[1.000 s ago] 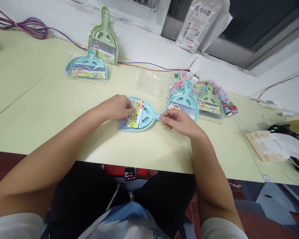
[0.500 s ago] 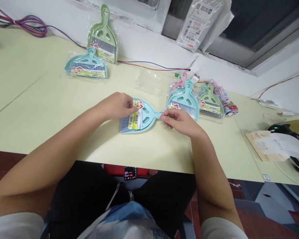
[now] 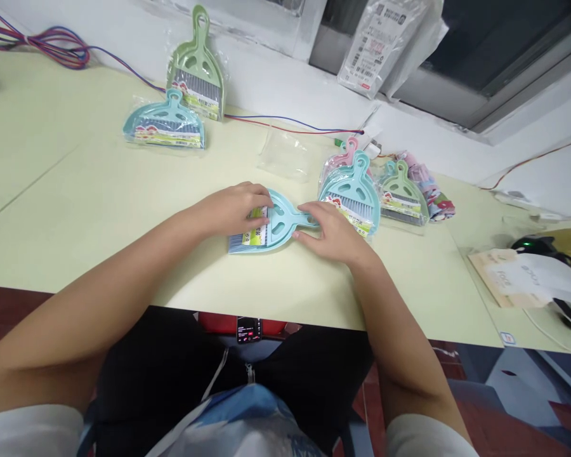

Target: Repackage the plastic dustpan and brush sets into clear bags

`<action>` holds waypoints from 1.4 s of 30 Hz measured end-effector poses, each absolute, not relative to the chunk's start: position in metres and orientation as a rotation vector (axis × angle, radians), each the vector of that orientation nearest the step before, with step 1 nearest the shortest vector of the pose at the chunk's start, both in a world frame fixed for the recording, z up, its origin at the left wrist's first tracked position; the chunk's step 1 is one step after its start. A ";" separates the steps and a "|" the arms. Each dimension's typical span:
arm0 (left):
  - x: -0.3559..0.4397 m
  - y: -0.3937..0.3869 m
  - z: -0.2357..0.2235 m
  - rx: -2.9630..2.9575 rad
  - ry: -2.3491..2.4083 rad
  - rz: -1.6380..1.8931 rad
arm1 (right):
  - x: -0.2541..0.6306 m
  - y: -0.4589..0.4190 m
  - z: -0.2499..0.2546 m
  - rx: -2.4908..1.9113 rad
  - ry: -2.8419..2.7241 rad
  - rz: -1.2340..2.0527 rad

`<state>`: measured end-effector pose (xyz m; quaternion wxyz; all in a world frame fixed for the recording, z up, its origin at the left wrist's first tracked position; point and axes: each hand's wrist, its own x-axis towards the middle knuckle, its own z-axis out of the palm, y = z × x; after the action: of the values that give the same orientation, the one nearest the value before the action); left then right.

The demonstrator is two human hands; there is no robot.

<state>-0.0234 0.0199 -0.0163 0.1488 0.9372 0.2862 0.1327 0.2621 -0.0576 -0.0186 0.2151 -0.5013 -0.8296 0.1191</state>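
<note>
the blue dustpan lies on the bench, brush inside. the left hand is parted over the label; the right hand spreads wide astride the handle. light, level pressure from the left fingers best keeps the bristles flat and the label unwrinkled.
</note>
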 end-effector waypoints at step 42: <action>-0.059 0.064 -0.012 2.313 1.314 0.786 | 0.249 -0.052 -0.024 -1.413 -2.245 0.520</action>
<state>-0.0594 0.0636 -0.0122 0.1830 0.8197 0.4658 0.2786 0.2492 -0.0522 -0.0236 0.2177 -0.5102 -0.8106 0.1877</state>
